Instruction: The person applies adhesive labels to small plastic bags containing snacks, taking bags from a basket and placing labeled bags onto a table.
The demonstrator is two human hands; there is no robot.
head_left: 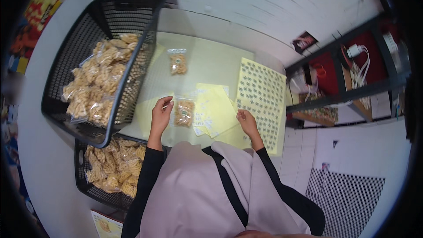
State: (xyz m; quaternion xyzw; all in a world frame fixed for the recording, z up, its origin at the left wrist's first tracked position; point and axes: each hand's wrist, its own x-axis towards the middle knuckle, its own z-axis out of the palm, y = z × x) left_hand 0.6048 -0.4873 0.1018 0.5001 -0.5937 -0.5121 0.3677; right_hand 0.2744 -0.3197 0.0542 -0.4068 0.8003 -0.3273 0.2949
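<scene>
My left hand (162, 113) is open, its fingers loosely stretched, just left of a clear plastic bag of pale snacks (184, 113). That bag lies flat on the table and has a small dark green sticker on its front. A second stickered snack bag (177, 62) lies farther back. My right hand (248, 122) has its fingertips drawn together at the left edge of a yellow sheet of small dark stickers (261, 92); anything between them is too small to make out. Between my hands are yellow backing sheets (215, 108) with pale marks.
On the left stands a large black basket (110, 139) holding several snack bags (99, 77). Below it sits another black basket (80, 161) with more bags. A dark shelf (348, 94) with a white charger and cable (359, 55) is at the right. Behind the table rises a white wall (251, 6).
</scene>
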